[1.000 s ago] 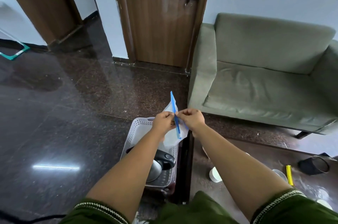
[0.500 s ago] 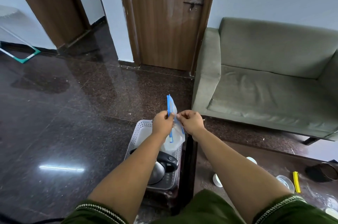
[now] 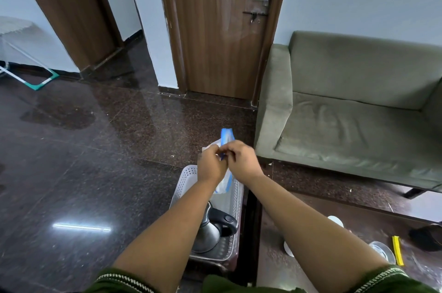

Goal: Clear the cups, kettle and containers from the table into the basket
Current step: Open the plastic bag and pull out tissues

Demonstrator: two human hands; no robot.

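Observation:
My left hand [image 3: 210,164] and my right hand [image 3: 242,161] meet above the white perforated basket [image 3: 184,182], both pinching a clear plastic bag with a blue strip [image 3: 226,136]. The bag's lower part hangs down between my wrists over the basket. A steel kettle with a black handle [image 3: 212,230] lies inside the basket. On the dark table [image 3: 358,225] to the right stand white cups [image 3: 336,221], one partly hidden behind my right forearm, and a clear container [image 3: 382,248].
A yellow strip [image 3: 397,253] and a dark bowl [image 3: 425,237] lie at the table's right edge. A green sofa [image 3: 346,110] stands behind the table, a wooden door [image 3: 222,29] beyond. Glossy dark floor spreads to the left.
Both hands stayed together on the bag and bunched it tighter; the blue strip now sticks up shorter above my fingers. The camera tilted slightly.

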